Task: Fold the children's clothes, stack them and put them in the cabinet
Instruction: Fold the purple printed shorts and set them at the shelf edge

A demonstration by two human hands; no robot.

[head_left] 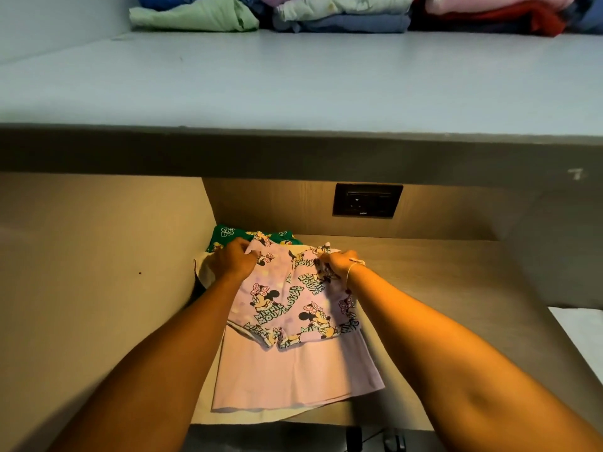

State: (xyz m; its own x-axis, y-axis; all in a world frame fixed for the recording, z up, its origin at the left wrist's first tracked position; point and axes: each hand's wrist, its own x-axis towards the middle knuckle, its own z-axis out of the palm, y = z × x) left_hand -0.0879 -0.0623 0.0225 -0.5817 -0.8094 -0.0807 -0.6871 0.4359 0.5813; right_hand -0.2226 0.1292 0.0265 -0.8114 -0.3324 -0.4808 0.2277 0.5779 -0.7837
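A pair of lilac shorts with a cartoon mouse print [293, 305] lies on top of a plain pink folded garment [287, 373] on the lower wooden shelf [440, 288]. My left hand [233, 259] grips the far left corner of the shorts. My right hand [339, 264] pinches their far right corner. A cream cloth [208, 409] lies under the pink garment. Behind the pile a green printed garment [228, 234] sits against the back wall.
A grey shelf [293, 93] juts out above and carries folded clothes at its back: green [192, 16], pale blue [342, 17], red and pink [505, 11]. A black wall socket [367, 200] sits on the back panel. A side wall [98, 272] closes the left.
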